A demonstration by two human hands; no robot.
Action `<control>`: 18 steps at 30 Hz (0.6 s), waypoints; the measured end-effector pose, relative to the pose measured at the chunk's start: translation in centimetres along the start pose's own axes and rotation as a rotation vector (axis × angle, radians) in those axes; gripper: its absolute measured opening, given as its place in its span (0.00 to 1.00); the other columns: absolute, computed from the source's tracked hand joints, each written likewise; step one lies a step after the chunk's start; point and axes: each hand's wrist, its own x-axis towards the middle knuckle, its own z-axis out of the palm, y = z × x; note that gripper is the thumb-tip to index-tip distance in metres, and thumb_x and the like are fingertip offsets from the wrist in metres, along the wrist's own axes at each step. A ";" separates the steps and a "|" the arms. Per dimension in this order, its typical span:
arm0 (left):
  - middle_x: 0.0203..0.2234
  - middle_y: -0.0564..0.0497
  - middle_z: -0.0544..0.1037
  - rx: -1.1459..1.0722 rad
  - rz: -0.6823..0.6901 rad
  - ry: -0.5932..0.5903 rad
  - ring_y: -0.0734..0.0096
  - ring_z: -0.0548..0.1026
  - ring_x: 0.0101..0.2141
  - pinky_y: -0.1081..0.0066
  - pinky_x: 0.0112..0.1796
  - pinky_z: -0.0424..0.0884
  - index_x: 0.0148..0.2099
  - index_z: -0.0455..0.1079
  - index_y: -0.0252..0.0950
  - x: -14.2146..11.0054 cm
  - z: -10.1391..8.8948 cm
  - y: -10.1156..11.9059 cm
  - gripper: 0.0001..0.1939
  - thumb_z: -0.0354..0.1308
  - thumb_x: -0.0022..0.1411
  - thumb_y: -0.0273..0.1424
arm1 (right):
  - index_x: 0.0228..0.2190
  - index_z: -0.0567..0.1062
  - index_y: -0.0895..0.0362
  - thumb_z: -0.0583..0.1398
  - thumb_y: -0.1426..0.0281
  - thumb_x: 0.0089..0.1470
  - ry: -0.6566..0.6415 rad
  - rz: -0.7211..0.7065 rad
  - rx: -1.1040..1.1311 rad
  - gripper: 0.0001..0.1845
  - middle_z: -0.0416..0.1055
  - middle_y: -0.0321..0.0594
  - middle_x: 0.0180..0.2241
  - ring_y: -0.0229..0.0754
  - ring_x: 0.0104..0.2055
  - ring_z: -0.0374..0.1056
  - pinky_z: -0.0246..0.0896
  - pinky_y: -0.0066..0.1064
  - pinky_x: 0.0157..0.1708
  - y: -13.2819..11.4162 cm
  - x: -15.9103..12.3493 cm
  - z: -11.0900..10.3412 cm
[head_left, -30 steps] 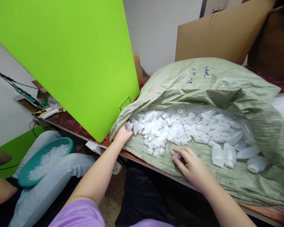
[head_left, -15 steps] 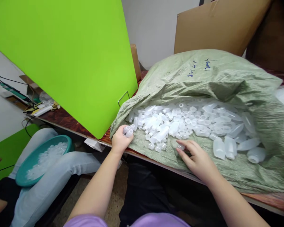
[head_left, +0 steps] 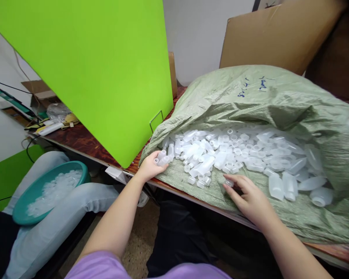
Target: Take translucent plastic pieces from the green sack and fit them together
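A pale green woven sack (head_left: 267,87) lies on its side on the table, its mouth spread toward me. Many small translucent white plastic bottles (head_left: 200,151) spill out of it, some onto the flattened lip. My left hand (head_left: 149,167) is closed around several of these bottles (head_left: 163,158) at the sack's left corner, necks showing above the fingers. Over the front of the lip, my right hand (head_left: 246,193) pinches one small clear-white piece (head_left: 228,182) between thumb and fingertips; its shape is mostly hidden. Larger bottles (head_left: 291,186) rest to the right of that hand.
A big bright green panel (head_left: 104,69) with a wire handle (head_left: 156,121) stands at the left. Cardboard boxes (head_left: 273,38) are behind the sack. At lower left, a seated person in jeans (head_left: 75,209) has a teal basin (head_left: 84,174) of small white pieces on the lap.
The view has shifted slightly. My left hand has tilted its bottles toward the pile. My right hand keeps its pinch at almost the same place on the lip.
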 end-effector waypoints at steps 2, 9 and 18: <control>0.38 0.50 0.76 0.019 0.009 -0.066 0.66 0.75 0.36 0.69 0.39 0.70 0.49 0.66 0.36 0.2 -0.2 0.2 0.26 0.62 0.45 0.34 | 0.44 0.70 0.55 0.53 0.58 0.56 0.012 0.019 0.006 0.18 0.68 0.43 0.39 0.41 0.35 0.67 0.66 0.32 0.34 -0.1 0.1 0.0; 0.40 0.49 0.76 0.218 0.144 -0.100 0.66 0.74 0.38 0.70 0.41 0.69 0.48 0.68 0.35 0.6 0.1 0.9 0.24 0.58 0.45 0.27 | 0.44 0.69 0.55 0.54 0.59 0.55 0.098 0.053 0.040 0.18 0.67 0.45 0.40 0.41 0.34 0.68 0.67 0.33 0.34 0.3 -0.1 0.3; 0.39 0.47 0.74 0.021 0.567 -0.057 0.65 0.72 0.41 0.67 0.44 0.68 0.44 0.66 0.36 -5.7 2.4 6.6 0.18 0.61 0.49 0.33 | 0.42 0.72 0.52 0.58 0.64 0.53 0.078 -0.098 0.222 0.14 0.72 0.41 0.37 0.41 0.38 0.68 0.66 0.33 0.39 -5.2 -1.9 -2.1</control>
